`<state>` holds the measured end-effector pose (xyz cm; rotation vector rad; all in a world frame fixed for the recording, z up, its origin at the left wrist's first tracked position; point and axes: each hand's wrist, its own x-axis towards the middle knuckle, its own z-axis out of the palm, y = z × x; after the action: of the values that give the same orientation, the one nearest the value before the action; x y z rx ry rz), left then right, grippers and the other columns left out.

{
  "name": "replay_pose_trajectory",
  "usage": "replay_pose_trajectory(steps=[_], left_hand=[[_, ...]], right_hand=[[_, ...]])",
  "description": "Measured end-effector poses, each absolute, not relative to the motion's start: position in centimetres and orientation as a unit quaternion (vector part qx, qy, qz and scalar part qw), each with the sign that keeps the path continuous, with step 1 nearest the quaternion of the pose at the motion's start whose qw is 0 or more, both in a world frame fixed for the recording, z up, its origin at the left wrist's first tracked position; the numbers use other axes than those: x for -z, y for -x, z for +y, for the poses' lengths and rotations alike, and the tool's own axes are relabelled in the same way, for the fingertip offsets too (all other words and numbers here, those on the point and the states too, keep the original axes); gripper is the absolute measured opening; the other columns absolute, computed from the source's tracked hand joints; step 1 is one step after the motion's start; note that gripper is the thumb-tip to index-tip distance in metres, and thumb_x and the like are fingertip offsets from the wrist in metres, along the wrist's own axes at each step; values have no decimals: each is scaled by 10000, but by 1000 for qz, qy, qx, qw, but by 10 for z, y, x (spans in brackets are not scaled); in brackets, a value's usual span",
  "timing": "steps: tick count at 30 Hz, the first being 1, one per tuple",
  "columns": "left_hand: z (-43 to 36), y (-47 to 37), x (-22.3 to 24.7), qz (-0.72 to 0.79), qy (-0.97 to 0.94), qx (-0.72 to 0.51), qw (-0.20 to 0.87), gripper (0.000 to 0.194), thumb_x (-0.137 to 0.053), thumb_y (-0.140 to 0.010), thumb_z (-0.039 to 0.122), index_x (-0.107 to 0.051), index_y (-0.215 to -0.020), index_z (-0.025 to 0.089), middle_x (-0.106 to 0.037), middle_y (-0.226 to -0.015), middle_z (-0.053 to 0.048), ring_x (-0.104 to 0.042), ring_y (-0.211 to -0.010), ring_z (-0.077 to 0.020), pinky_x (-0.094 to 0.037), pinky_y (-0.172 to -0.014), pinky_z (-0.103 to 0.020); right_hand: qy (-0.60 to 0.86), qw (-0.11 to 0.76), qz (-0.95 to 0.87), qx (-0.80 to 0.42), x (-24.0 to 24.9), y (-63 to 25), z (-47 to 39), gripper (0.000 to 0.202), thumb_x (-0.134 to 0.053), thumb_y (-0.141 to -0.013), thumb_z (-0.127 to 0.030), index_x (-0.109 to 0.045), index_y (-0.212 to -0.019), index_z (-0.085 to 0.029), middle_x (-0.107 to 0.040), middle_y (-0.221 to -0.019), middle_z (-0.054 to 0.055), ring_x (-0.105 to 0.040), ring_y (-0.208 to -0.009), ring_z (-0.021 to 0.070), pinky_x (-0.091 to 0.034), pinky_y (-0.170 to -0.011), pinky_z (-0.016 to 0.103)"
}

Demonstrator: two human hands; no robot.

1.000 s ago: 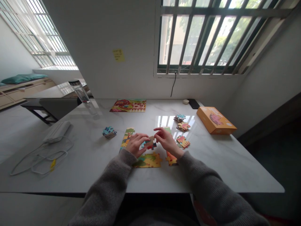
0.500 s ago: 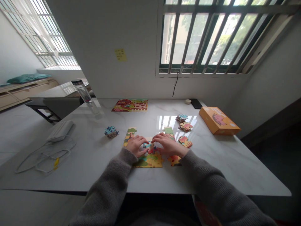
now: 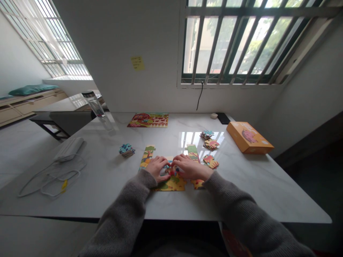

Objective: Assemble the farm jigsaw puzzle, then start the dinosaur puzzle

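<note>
Joined puzzle pieces (image 3: 171, 184) in yellow and green lie on the white table in front of me. My left hand (image 3: 158, 168) and my right hand (image 3: 189, 167) meet over them, fingertips on a piece (image 3: 172, 171) with red and blue parts, mostly hidden under the fingers. A left puzzle strip (image 3: 147, 156) with a tree runs up beyond my left hand. On the other side a green-topped strip (image 3: 192, 151) stands beyond my right hand. A separate orange piece (image 3: 197, 184) is by my right wrist.
Piece stacks lie at left (image 3: 127, 150) and right (image 3: 211, 144), with loose pieces (image 3: 210, 161) nearer. An orange box (image 3: 249, 137), phone (image 3: 223, 118), picture sheet (image 3: 148, 120), bottle (image 3: 93, 103) and white cable (image 3: 77, 173) are around.
My hands have moved slightly closer together and down toward the puzzle, over the red and blue piece. The other things stay where they were.
</note>
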<state>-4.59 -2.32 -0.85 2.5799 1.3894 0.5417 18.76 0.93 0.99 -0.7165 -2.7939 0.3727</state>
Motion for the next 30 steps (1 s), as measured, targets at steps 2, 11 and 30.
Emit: replay_pose_trajectory(steps=[2, 11, 30], left_hand=[[-23, 44, 8, 469, -863, -177, 72, 339, -726, -737, 347, -632, -1047, 248, -652, -1080, -41, -564, -1031, -251, -452, -927, -398], [-25, 37, 5, 459, -865, -194, 55, 361, -689, -727, 318, -602, -1068, 241, -644, -1089, -51, -565, -1034, -254, -451, -940, -395], [-21, 77, 3, 552, -778, -301, 14, 267, -675, -677, 181, -653, -940, 220, -538, -1080, -63, -535, -1040, -266, -431, -973, -419]], right_hand=[[244, 117, -954, -128, -9, -186, 10, 403, -627, -755, -64, -597, -1140, -180, -567, -1174, 118, -503, -1095, 244, -468, -941, 395], [278, 142, -943, -117, -15, -183, 4, 447, -715, -696, -163, -570, -1119, -166, -551, -1090, 105, -513, -1003, 244, -485, -883, 366], [296, 73, -951, -52, -26, -157, 20, 266, -712, -869, -270, -639, -1105, -172, -625, -1116, 132, -549, -1036, 268, -448, -858, 366]])
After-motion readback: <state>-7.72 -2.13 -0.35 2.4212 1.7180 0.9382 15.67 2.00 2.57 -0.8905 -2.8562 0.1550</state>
